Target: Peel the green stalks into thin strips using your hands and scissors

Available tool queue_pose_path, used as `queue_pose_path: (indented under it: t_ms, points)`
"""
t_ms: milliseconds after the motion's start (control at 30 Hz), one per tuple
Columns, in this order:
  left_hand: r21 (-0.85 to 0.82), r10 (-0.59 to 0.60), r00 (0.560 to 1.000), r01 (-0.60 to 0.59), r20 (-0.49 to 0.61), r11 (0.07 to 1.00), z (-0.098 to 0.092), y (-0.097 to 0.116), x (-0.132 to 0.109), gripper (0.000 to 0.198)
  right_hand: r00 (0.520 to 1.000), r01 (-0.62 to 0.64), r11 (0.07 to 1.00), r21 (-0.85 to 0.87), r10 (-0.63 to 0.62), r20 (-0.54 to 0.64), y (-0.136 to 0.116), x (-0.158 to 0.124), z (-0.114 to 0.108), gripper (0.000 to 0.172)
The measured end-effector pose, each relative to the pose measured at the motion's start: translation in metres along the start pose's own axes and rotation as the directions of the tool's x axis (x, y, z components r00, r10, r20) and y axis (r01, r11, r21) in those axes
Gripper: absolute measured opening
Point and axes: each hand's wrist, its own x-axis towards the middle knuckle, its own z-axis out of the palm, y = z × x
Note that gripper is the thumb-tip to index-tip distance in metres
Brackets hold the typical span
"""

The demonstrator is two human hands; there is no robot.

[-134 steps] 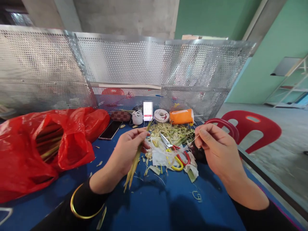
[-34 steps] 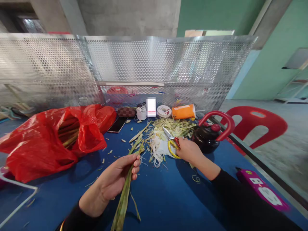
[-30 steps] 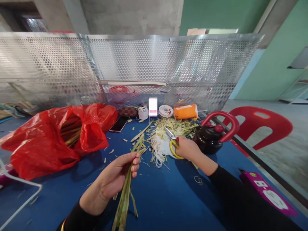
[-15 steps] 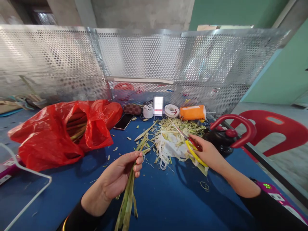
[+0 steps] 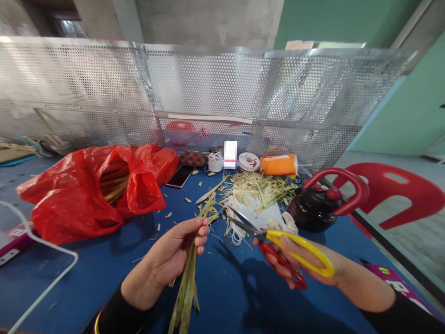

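My left hand (image 5: 181, 250) pinches a bundle of long green-brown plant strips (image 5: 187, 292) near its upper end; the strips hang down past the bottom edge of the view. In my right hand (image 5: 306, 264) is a pair of scissors (image 5: 253, 229) with one yellow and one red handle. Its blades are parted a little and point up and left toward the bundle, apart from it. Behind the scissors lie a heap of plant trimmings (image 5: 266, 185), a white sheet (image 5: 259, 215) and a loop of white string (image 5: 237, 234).
A red plastic bag (image 5: 79, 195) of stalks sits left, with a phone (image 5: 180, 176) beside it. At the back stand a string roll (image 5: 214, 162), a ribbon spool (image 5: 249, 161) and an orange packet (image 5: 278, 164). A dark jug (image 5: 311, 208) stands right. Perforated metal panels (image 5: 208, 83) border the table.
My right hand has brought the scissors from over the trimmings toward me, fingers now in the handles, blades slightly parted. My left hand keeps its hold on the strips.
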Motion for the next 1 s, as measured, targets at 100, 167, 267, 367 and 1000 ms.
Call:
queue_pose_path:
  t_ms: [100,167,267,367,1000]
  points:
    - [0.01,0.008,1.0,-0.008,0.003,1.0,0.003,-0.001,-0.001,0.009,0.999,-0.04,0.998,0.049,0.041,-0.022,0.0,0.017,0.011,0.053]
    - [0.012,0.008,1.0,-0.008,-0.004,1.0,0.004,-0.001,-0.001,0.011,0.999,-0.03,0.999,0.045,0.031,-0.04,-0.002,0.03,0.017,0.052]
    - [0.011,-0.001,1.0,0.001,-0.004,1.0,0.003,-0.002,0.0,0.011,0.996,0.01,1.0,0.007,-0.01,-0.09,-0.004,0.048,0.023,0.047]
    - [0.0,0.006,1.0,-0.006,0.008,1.0,0.001,-0.001,0.0,0.009,0.985,0.066,0.997,-0.044,-0.073,-0.158,-0.006,0.057,0.022,0.048]
    - [-0.115,0.033,0.996,-0.024,0.078,0.993,0.004,0.005,-0.012,0.02,0.776,-0.502,0.098,-0.859,-0.387,-0.497,-0.007,0.063,-0.017,0.02]
